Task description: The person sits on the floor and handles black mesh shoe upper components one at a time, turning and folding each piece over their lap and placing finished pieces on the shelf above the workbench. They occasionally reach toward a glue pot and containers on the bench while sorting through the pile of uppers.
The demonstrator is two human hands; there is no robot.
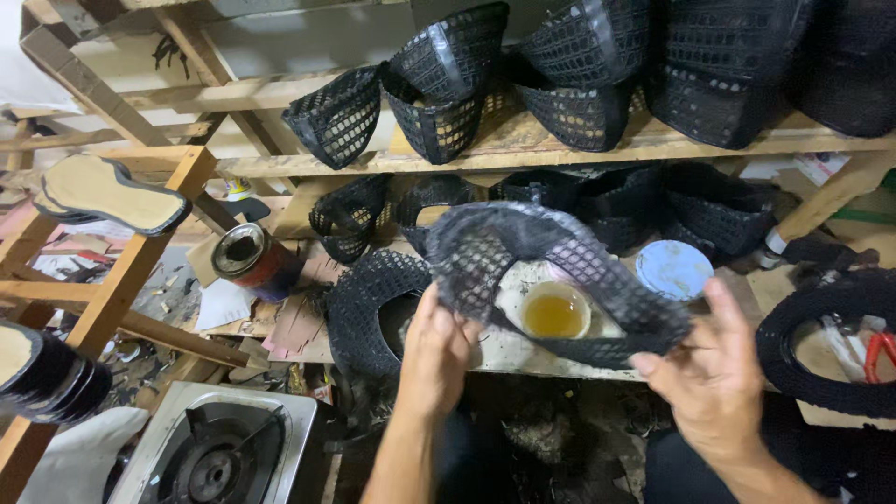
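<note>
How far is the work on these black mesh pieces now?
Done, apparently: shaped mesh uppers stacked on the wooden shelf. In hand: left hand and right hand hold one mesh piece above the yellow liquid bowl. Left: a mesh piece lying beside.

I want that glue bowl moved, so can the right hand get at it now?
Probably not directly: the right hand grips the black mesh piece, which drapes around the yellow glue bowl, and the left hand holds it too.
</note>
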